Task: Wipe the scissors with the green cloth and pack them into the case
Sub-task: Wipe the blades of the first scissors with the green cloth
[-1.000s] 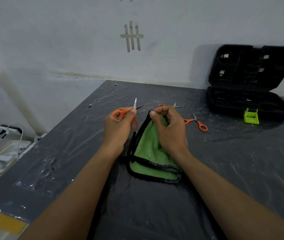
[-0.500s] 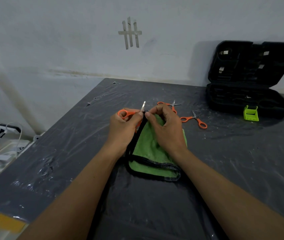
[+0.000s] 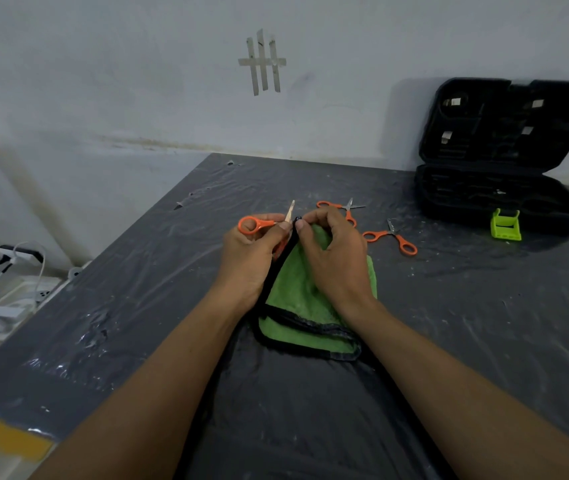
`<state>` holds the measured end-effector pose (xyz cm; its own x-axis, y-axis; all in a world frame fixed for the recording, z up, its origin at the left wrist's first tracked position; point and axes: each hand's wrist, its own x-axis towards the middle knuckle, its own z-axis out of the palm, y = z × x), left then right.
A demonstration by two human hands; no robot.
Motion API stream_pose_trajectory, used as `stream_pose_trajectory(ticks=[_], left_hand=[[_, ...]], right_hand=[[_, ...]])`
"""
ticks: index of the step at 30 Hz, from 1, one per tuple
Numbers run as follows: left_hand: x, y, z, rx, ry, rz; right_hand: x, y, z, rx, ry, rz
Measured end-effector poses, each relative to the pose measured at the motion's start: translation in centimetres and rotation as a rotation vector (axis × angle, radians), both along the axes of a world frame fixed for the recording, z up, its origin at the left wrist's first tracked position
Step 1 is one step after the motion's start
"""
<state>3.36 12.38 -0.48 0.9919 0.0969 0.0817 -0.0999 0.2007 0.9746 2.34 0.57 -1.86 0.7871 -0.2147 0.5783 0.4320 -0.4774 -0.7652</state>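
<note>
My left hand (image 3: 249,258) grips small orange-handled scissors (image 3: 258,223) with the blade tip pointing up and away. My right hand (image 3: 333,258) pinches the black-edged corner of the green cloth (image 3: 296,299) right beside the blade. The cloth lies folded on the table under my right hand. Two more orange scissors lie behind my hands: one (image 3: 341,206) near my right fingers, another (image 3: 392,236) further right. The black case (image 3: 497,202) stands open at the back right, its lid leaning on the wall.
A lime-green plastic clip (image 3: 505,225) sits in front of the case. The table (image 3: 483,323) is covered in dark wrinkled plastic sheeting. Power strips and cables (image 3: 16,258) lie on the floor at the left. Yellow tape (image 3: 9,441) marks the near left corner.
My hands came closer together. The cloth corner in my right hand rose to meet the blade of the scissors in my left hand.
</note>
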Motion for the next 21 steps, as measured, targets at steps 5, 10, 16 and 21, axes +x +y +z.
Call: stream_pose_trajectory(ticks=[5,10,16,21], left_hand=[[0.41,0.53,-0.01,0.066,-0.013,0.052],[0.58,0.74,0.14,0.095,-0.003,0.053],[0.5,0.83,0.0,0.087,-0.029,-0.007],[0.62,0.75,-0.01,-0.028,0.002,-0.014]], right_hand=[[0.05,-0.37,0.09,0.052,0.005,-0.038],[0.04,-0.13,-0.1,-0.04,-0.091,0.031],[0.36,-0.17,-0.42,-0.125,-0.12,0.055],[0.41,-0.15,-0.48,-0.175,-0.15,0.07]])
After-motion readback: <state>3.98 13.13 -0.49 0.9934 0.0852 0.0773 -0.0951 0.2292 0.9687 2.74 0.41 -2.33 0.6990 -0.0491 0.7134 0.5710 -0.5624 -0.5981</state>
